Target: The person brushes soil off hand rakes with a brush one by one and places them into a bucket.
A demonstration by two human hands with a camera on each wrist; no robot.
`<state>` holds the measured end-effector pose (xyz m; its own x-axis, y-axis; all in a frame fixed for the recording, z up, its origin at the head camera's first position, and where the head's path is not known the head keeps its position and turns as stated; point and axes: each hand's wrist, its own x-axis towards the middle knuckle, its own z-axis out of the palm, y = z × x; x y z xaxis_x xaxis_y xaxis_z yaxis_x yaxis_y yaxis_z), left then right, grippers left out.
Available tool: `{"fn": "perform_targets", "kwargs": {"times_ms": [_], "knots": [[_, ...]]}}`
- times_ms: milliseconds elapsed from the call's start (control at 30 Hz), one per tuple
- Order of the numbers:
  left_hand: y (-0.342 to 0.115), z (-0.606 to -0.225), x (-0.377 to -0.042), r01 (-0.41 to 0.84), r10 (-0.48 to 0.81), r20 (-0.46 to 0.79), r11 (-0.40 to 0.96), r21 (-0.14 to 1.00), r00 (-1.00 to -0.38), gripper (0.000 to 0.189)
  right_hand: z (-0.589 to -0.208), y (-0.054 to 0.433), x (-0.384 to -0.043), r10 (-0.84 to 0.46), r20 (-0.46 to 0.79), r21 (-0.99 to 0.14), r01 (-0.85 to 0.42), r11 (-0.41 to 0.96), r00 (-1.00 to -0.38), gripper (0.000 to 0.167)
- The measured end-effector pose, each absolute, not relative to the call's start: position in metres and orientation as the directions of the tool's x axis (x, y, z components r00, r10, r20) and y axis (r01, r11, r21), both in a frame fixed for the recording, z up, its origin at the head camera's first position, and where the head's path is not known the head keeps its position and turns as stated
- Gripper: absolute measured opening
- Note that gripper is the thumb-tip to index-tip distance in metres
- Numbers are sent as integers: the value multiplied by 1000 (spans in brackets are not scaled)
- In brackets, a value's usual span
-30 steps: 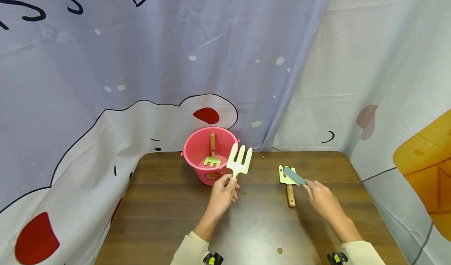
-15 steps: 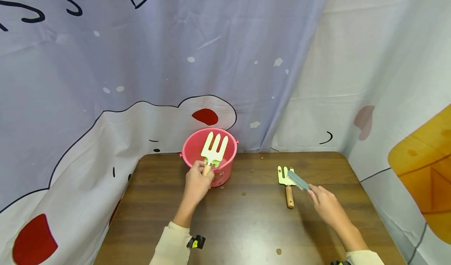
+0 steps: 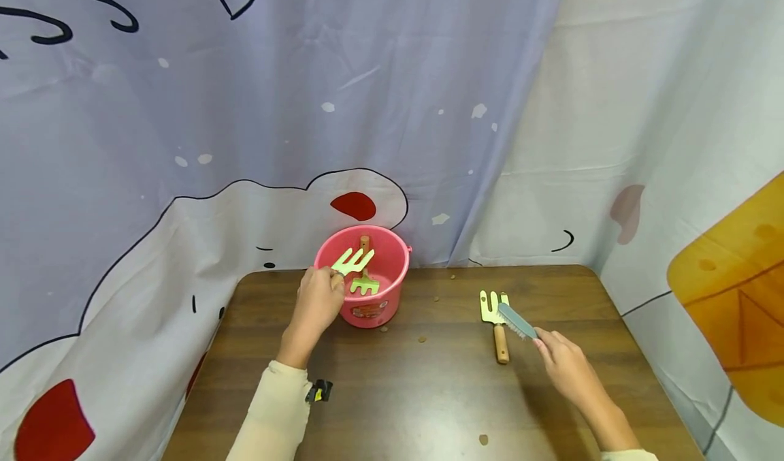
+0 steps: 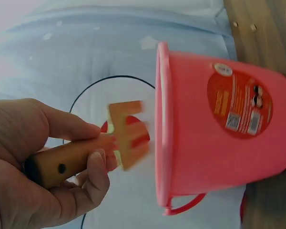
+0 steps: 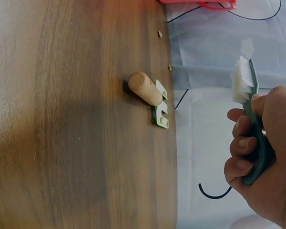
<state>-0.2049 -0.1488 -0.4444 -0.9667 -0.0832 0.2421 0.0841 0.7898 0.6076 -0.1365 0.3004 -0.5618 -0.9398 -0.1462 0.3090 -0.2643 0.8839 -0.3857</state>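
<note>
My left hand [image 3: 320,299] grips the wooden handle of a pale green hand fork [image 3: 353,262], its prongs over the mouth of a pink bucket [image 3: 369,311]. In the left wrist view the fork [image 4: 128,136] looks blurred beside the bucket's rim [image 4: 163,124]. Inside the bucket lies a small green rake [image 3: 365,284] with a wooden handle. My right hand [image 3: 566,364] holds a grey-green brush [image 3: 518,321] with white bristles, fingers wrapped round its handle in the right wrist view. Left of the brush, a second hand fork [image 3: 501,342] lies on the table, its prongs partly overlapped by the brush head.
The brown wooden table [image 3: 429,393] bears several small brown bits, one of them a flat chip [image 3: 484,440] near the front. A printed curtain [image 3: 429,73] hangs right behind the table's back edge, close to the bucket.
My left hand has moved left with the hand fork, from the bucket's right front to its left rim, and the prongs have tipped over the opening. The right hand with the brush has shifted only slightly.
</note>
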Motion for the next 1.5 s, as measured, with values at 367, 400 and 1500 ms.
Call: {"fn": "perform_targets", "kwargs": {"times_ms": [367, 400, 1500], "knots": [[-148, -445, -246, 61, -18, 161, 877, 476, -987, 22, -561, 294, -138, -163, 259, -406, -261, 876, -952, 32], [-148, -445, -250, 57, -18, 151, 876, 479, -988, 22, -561, 293, -139, -164, 257, -406, -260, 876, -952, 32], [-136, -498, -318, -32, -58, 29, 835, 549, -998, 13, -568, 288, -139, -190, 215, -407, -265, 874, -958, 32]]}}
